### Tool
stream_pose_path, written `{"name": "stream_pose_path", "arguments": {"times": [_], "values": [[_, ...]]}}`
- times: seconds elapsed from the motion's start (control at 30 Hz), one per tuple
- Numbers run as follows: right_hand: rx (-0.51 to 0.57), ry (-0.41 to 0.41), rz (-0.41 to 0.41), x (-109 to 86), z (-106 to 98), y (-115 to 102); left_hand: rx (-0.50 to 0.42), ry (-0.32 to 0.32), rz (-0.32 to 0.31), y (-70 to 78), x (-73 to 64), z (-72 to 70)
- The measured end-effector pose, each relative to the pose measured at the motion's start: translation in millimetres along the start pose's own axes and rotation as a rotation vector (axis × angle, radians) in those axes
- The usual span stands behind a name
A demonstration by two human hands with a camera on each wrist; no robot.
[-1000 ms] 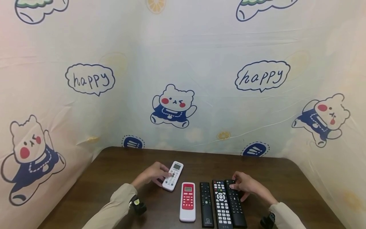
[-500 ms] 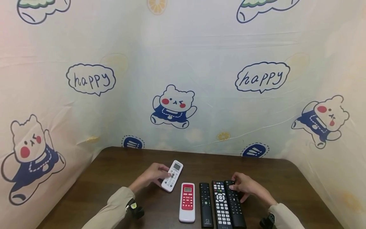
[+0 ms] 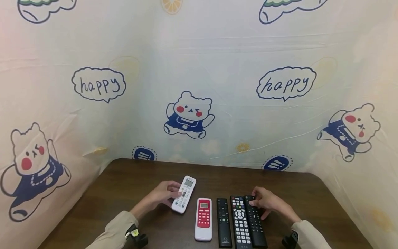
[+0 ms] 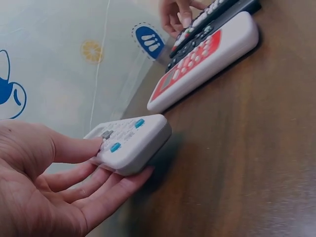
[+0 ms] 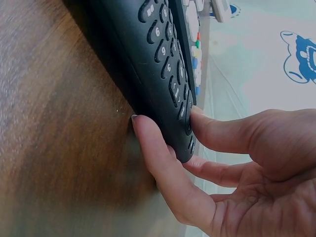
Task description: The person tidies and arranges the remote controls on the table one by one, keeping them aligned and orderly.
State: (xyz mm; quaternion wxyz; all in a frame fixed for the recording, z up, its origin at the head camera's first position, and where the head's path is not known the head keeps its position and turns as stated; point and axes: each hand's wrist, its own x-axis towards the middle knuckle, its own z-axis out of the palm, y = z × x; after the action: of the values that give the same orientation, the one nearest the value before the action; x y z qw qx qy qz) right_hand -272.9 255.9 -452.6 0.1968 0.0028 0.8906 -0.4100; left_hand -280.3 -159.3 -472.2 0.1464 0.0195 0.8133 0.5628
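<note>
My left hand (image 3: 164,193) holds a white remote control (image 3: 184,194) by its left side. In the left wrist view the thumb lies on top near the buttons and the fingers curl beneath the white remote (image 4: 129,144), its near end raised over the table. My right hand (image 3: 264,200) grips the far end of the rightmost black remote (image 3: 256,223). The right wrist view shows its thumb and fingers around the end of that black remote (image 5: 148,74). Left of it lies a black remote with white buttons (image 3: 240,221), close alongside.
A white remote with a red face (image 3: 203,221) and a slim black remote (image 3: 224,223) lie between the hands on the brown wooden table (image 3: 140,173). Behind the table hangs a pale curtain (image 3: 233,121) with printed bears.
My left hand has drawn the white remote a little toward me and to the left. The right hand and the other remotes have stayed in place.
</note>
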Motion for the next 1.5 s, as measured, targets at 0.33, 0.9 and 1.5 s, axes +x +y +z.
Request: {"name": "stream_pose_path", "arguments": {"times": [0.33, 0.9, 1.5], "values": [[-0.002, -0.015, -0.015, -0.9, 1, -1, -0.047, -0.02, -0.01, -2.9, -12.2, 4.9], [-0.012, -0.019, 0.009, 0.8, -2, -2, -0.065, -0.036, -0.015, -4.5, -33.9, 13.1], [-0.051, -0.088, -0.06, 5.3, -10, -5, -0.089, -0.02, -0.011, -9.1, -40.4, 16.6]]}}
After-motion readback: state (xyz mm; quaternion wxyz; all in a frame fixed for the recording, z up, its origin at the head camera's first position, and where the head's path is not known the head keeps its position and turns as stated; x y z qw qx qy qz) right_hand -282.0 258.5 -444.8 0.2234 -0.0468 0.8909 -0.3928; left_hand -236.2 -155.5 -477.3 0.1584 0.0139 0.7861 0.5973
